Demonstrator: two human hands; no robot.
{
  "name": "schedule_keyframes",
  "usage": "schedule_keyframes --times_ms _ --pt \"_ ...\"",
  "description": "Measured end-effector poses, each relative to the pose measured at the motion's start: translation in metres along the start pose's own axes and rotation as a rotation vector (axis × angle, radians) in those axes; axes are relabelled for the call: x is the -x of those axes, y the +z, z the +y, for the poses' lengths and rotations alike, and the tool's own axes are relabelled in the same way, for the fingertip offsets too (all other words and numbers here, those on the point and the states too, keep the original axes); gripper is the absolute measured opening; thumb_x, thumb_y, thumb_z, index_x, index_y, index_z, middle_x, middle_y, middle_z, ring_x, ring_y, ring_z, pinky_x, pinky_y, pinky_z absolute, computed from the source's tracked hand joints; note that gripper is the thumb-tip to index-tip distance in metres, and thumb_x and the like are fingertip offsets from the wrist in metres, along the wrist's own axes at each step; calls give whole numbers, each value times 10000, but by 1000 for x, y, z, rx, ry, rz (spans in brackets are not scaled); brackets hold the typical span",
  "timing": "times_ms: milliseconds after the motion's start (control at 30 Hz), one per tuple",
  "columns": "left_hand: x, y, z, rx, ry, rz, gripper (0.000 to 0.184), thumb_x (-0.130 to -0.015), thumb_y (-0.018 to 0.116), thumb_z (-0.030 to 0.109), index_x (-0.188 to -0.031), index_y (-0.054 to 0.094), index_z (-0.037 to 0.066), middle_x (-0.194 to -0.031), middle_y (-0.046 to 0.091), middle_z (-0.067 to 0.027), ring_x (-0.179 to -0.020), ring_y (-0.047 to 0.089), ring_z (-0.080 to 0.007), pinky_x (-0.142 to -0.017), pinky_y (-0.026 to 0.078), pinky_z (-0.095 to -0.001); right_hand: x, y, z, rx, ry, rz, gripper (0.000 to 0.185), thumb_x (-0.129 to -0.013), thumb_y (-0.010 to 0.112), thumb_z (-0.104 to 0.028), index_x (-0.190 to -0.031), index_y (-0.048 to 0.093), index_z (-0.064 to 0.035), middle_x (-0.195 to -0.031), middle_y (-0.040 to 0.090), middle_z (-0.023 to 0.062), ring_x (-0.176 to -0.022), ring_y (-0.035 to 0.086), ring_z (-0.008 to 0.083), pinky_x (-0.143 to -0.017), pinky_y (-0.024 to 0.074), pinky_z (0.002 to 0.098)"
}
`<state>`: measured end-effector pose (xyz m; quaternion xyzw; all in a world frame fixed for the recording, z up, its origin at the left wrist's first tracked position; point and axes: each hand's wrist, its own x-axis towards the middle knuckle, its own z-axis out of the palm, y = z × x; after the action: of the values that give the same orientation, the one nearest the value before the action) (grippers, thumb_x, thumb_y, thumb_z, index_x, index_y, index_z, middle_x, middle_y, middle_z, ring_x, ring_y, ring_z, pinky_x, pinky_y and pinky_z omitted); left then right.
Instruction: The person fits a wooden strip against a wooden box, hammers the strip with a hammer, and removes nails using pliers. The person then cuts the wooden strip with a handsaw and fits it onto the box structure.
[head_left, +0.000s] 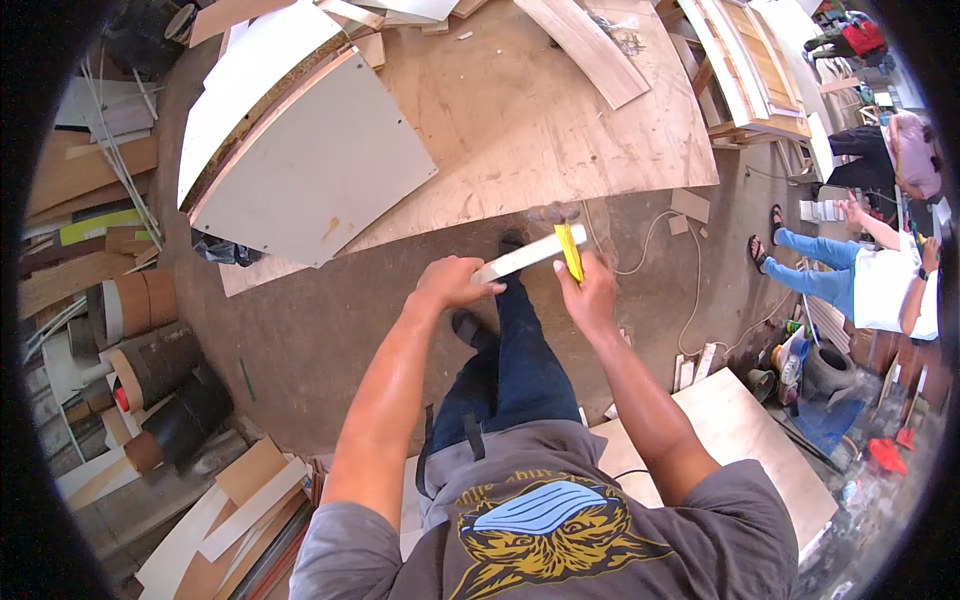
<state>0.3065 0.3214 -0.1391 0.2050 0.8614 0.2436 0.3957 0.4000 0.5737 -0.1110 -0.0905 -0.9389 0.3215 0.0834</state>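
Note:
My left hand [455, 283] grips one end of a short pale wooden strip [522, 260]. The strip slants up to the right, in front of my body. In my right hand [590, 294] is a hammer with a yellow handle [568, 252], my fingers closed around the lower grip. Its dark head [552, 213] points away from me, close to the front edge of the plywood worktop [520, 185]. The strip's far end meets or overlaps the hammer handle; whether they touch I cannot tell.
White-faced panels [320, 160] lie stacked on the worktop's left, and a long plank [590, 50] on its right. Board offcuts and rolls [165, 370] line the left side. A cable [697, 290] runs over the floor. A person in blue jeans [825, 268] is at the right.

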Motion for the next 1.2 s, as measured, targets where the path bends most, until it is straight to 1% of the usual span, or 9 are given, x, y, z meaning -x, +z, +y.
schedule_keyframes --times_ms 67,300,400,533,633,700,833,1067,1200 --pt "-1 -9 6 -171 102 -34 410 -809 735 510 -984 767 141 -896 745 -190 -903 725 -372 -797 560 -486 -27 1 -8 -29 -313 204 342 -926 718 -286 -842 511 -28 -847 643 243 -842 630 461 -691 456 567" --pt "-17 -41 37 -598 146 -71 264 -703 737 267 -920 770 120 -865 756 -136 -953 734 -332 -911 551 -496 -12 23 24 -23 168 -455 364 -946 695 -318 -970 490 -17 -818 625 239 -801 637 462 -699 469 551" --pt "-21 -32 32 -646 249 221 374 -706 732 190 -1074 736 124 -1105 733 -141 -1185 649 -326 -1072 434 -558 18 46 44 -236 135 -269 327 -974 671 -278 -996 480 -14 -749 623 187 -691 685 379 -604 501 496" --pt "12 -9 45 -421 317 756 623 -767 725 119 -1362 542 103 -1451 487 -181 -1374 465 -366 -1185 321 -550 32 50 15 -610 631 -222 238 -1020 610 -193 -1011 473 1 -771 635 121 -542 683 229 -453 519 346" --pt "-5 57 38 411 116 977 513 -902 696 163 -1361 516 24 -1364 555 -220 -1268 532 -355 -1112 384 -485 44 60 14 -550 701 -166 248 -1024 609 -209 -1011 470 -4 -766 635 131 -553 689 243 -469 526 359" --pt "-26 90 47 1066 -175 820 472 -1015 638 259 -1338 484 -48 -1273 607 -225 -1188 590 -314 -1048 446 -410 51 63 6 -526 738 -182 263 -1027 612 -224 -1008 468 -5 -767 635 133 -553 691 243 -478 530 363" --pt "-45 105 48 1454 -217 522 586 -1104 375 500 -1267 535 -39 -978 679 -158 -904 681 -233 -824 543 -370 72 79 -2 -625 765 -179 295 -1027 623 -263 -1010 472 -9 -770 638 132 -554 692 233 -491 524 364" --pt "-21 103 40 1388 -332 482 632 -1078 355 586 -959 570 3 -564 505 -40 -389 491 -134 -365 408 -290 75 74 14 -228 488 -82 278 -1028 631 -240 -866 520 -43 -680 573 37 -631 573 130 -577 467 337" --pt "-13 114 14 1263 -286 367 672 -1072 339 608 -920 579 0 -549 500 -37 -389 493 -130 -373 416 -281 33 48 10 -454 417 -167 217 -1057 571 -238 -1087 591 -24 -651 538 6 -552 508 89 -508 411 291"
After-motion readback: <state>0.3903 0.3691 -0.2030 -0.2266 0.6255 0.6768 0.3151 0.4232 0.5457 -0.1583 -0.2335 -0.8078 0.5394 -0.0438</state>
